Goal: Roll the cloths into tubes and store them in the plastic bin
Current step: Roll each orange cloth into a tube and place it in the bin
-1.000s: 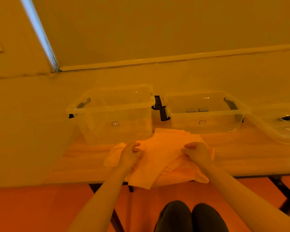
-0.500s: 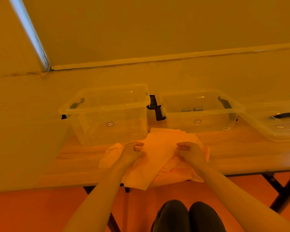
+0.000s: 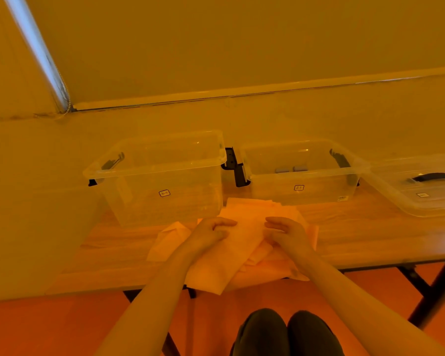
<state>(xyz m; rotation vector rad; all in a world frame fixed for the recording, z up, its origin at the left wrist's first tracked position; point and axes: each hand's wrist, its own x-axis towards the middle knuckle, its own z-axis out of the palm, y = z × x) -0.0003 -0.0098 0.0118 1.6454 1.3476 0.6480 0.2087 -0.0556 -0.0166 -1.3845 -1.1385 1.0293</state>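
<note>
A loose pile of pale orange cloths (image 3: pixel 216 268) lies on the wooden table (image 3: pixel 118 250), its front corner hanging over the near edge. My left hand (image 3: pixel 211 232) and my right hand (image 3: pixel 284 233) sit close together on the top cloth (image 3: pixel 244 235), each with curled fingers gripping its fabric. Behind the pile stand two clear plastic bins: the taller left bin (image 3: pixel 162 176) looks empty, and the lower right bin (image 3: pixel 301 173) has small grey rolls at its back.
A third clear container (image 3: pixel 421 186) with a dark handle sits at the table's right end. The wall runs right behind the bins. Black table legs (image 3: pixel 432 291) stand below on the right, and my knees (image 3: pixel 285 332) are under the table's front edge.
Both hands have drawn closer together on the top cloth, bunching it between them. The camera view shifted slightly to the right.
</note>
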